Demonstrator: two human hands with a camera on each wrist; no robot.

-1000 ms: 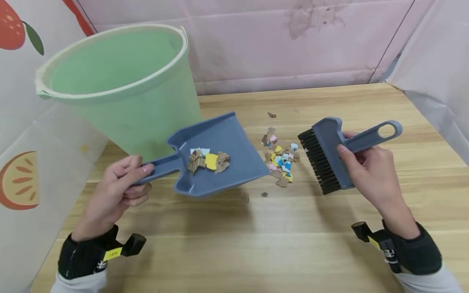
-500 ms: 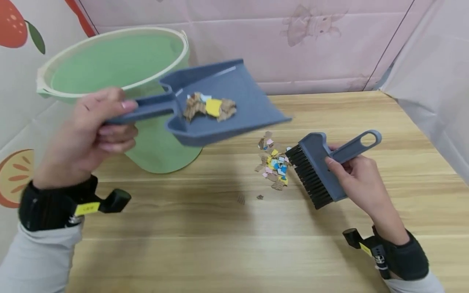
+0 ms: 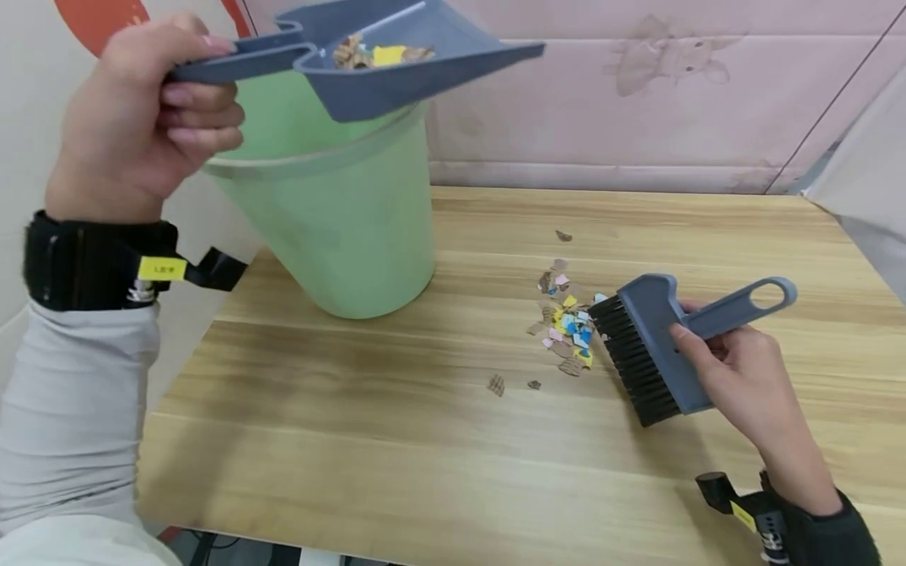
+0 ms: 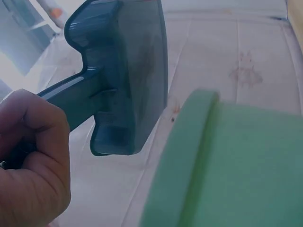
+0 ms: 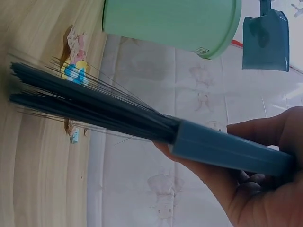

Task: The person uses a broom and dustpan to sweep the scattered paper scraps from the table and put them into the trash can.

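My left hand (image 3: 145, 118) grips the handle of a blue dustpan (image 3: 396, 59) and holds it level above the rim of a green bucket (image 3: 333, 212). Brown and yellow paper scraps (image 3: 375, 53) lie in the pan. The left wrist view shows the dustpan's underside (image 4: 128, 80) beside the bucket rim (image 4: 189, 142). My right hand (image 3: 736, 369) grips a blue hand brush (image 3: 665, 338) by its handle, its black bristles (image 3: 633, 358) just right of a small pile of coloured scraps (image 3: 566, 322) on the wooden table (image 3: 425, 440).
A few stray scraps (image 3: 495, 384) lie apart from the pile, one farther back (image 3: 563, 235). A pink wall sheet (image 3: 637, 102) runs behind the table, and a white panel (image 3: 871, 204) stands at the right. The table's front edge is close to me.
My left hand has raised the loaded dustpan from table height up and back until it hangs over the bucket. The right hand and brush have stayed by the pile.
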